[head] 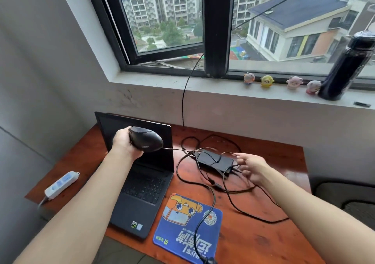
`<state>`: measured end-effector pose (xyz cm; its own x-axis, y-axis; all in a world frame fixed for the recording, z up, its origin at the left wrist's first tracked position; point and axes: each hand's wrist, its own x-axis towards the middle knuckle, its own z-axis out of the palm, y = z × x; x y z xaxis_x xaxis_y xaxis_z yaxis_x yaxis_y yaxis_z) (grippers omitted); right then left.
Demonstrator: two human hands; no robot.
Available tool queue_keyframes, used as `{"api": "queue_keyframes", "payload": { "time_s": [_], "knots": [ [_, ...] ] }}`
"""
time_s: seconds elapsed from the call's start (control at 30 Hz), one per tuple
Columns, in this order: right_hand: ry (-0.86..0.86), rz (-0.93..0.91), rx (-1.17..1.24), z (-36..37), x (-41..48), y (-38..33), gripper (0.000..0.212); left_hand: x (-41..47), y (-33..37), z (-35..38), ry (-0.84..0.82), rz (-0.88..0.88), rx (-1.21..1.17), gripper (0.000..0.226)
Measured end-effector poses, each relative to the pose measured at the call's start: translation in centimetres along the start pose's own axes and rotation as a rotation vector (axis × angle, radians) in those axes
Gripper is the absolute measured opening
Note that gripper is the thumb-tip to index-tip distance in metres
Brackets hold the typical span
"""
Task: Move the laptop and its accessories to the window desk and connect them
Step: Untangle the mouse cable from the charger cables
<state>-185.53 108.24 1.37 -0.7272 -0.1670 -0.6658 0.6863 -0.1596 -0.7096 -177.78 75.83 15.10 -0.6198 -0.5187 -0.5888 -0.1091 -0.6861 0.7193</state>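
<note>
Two bare arms reach out over the reddish wooden desk [263,241] under the window. Left hand [124,144] is raised in front of the open laptop [142,192], fingers wrapped round the back of a black mouse [146,139], gripping it off the surface with its nose pointing right. A thin mouse cable [182,149] runs from that nose, nearly level, across to the right hand [253,169]. That hand hovers palm-left over the tangle, fingers loosely spread and a bit blurred; whether it actually pinches the cable I can't tell. Just beneath its fingertips sits the black power brick [215,160], flat on the desk, its thicker cords looping around it and trailing over the blue mouse pad [188,229]. The pad lies right of the laptop, close to the near edge. Laptop's screen is dark, lid upright, keyboard facing the person. A white power strip [60,184] rests at the desk's left edge.
</note>
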Motion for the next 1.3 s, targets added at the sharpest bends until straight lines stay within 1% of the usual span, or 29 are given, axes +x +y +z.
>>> {"api": "queue_keyframes", "payload": {
  "time_s": [0.07,0.13,0.2,0.23,0.27,0.3,0.37,0.47,0.5,0.53,0.63,0.7,0.77,0.83,0.9,0.93,1.0,1.03,1.07,1.1,1.13,1.17,1.2,1.23,1.3],
  "knots": [
    [0.187,-0.01,-0.021,-2.8,0.9,-0.7,0.017,0.2,0.2,-0.3,0.016,0.007,-0.001,0.026],
    [0.397,-0.048,-0.134,-5.2,1.2,-0.6,0.009,0.1,0.0,-0.3,0.021,0.008,-0.004,0.026],
    [0.572,-0.131,-0.377,-6.6,1.3,0.0,0.009,0.0,-0.5,0.1,-0.003,-0.008,-0.001,0.027],
    [0.59,-0.19,-0.526,-6.9,1.4,0.5,0.012,-0.1,-0.9,0.4,-0.033,-0.029,-0.006,0.028],
    [0.55,-0.219,-0.66,-7.0,1.4,1.1,0.017,-0.2,-1.2,0.8,-0.069,-0.055,-0.015,0.029],
    [0.481,-0.208,-0.781,-6.9,1.2,1.5,0.02,-0.2,-1.6,1.2,-0.106,-0.075,-0.021,0.031],
    [0.366,-0.133,-1.015,-6.4,0.8,2.4,0.026,-0.2,-2.7,2.2,-0.171,-0.09,-0.018,0.034],
    [0.255,-0.075,-1.312,-5.6,0.2,3.3,0.028,-0.5,-4.6,3.3,-0.227,-0.121,-0.003,0.037],
    [0.199,-0.068,-1.363,-5.2,0.0,3.7,0.027,-0.5,-5.2,3.4,-0.23,-0.135,-0.003,0.037],
    [0.134,-0.06,-1.399,-4.7,-0.1,4.0,0.032,-0.5,-5.7,3.4,-0.227,-0.151,-0.001,0.037],
    [-0.036,-0.066,-1.518,-2.8,-0.1,5.1,0.065,-0.3,-6.9,2.7,-0.19,-0.17,0.027,0.038],
    [-0.143,-0.111,-1.589,-1.3,-0.1,5.8,0.073,-0.2,-7.2,2.0,-0.162,-0.182,0.026,0.037],
    [-0.288,-0.133,-1.611,0.1,-0.2,7.0,0.074,0.0,-7.3,1.3,-0.131,-0.198,0.002,0.036],
    [-0.428,-0.093,-1.629,1.1,-0.3,8.2,0.075,0.2,-7.1,0.4,-0.098,-0.193,-0.004,0.035],
    [-0.509,-0.082,-1.678,1.9,-0.6,9.4,0.08,0.3,-6.9,-0.5,-0.056,-0.165,0.009,0.033],
    [-0.512,-0.105,-1.716,2.3,-0.8,10.1,0.084,0.4,-6.8,-0.8,-0.033,-0.156,0.017,0.032],
    [-0.464,-0.18,-1.807,3.2,-1.4,12.0,0.091,0.5,-6.8,-1.4,-0.007,-0.154,0.019,0.027],
    [-0.425,-0.222,-1.827,3.7,-1.7,13.3,0.087,0.6,-6.8,-1.7,-0.002,-0.156,0.011,0.025],
    [-0.384,-0.25,-1.81,4.3,-1.8,14.6,0.076,0.7,-6.9,-1.9,0.005,-0.159,0.002,0.024],
    [-0.342,-0.266,-1.746,4.7,-1.9,15.8,0.058,0.8,-6.9,-2.2,0.01,-0.161,-0.004,0.024],
    [-0.305,-0.26,-1.64,5.0,-2.0,16.6,0.037,1.0,-6.9,-2.6,0.008,-0.161,-0.008,0.024],
    [-0.284,-0.222,-1.503,5.1,-1.8,16.9,0.021,1.1,-6.8,-2.9,-0.004,-0.158,-0.011,0.025],
    [-0.282,-0.157,-1.347,4.9,-1.6,16.6,0.015,1.2,-6.6,-3.3,-0.025,-0.153,-0.015,0.028],
    [-0.302,-0.09,-1.191,4.6,-1.3,15.6,0.015,1.3,-6.5,-3.8,-0.043,-0.143,-0.004,0.033],
    [-0.351,-0.009,-0.96,3.6,-1.1,12.4,0.012,1.7,-6.2,-4.9,-0.057,-0.093,0.113,0.039]
  ]
}}
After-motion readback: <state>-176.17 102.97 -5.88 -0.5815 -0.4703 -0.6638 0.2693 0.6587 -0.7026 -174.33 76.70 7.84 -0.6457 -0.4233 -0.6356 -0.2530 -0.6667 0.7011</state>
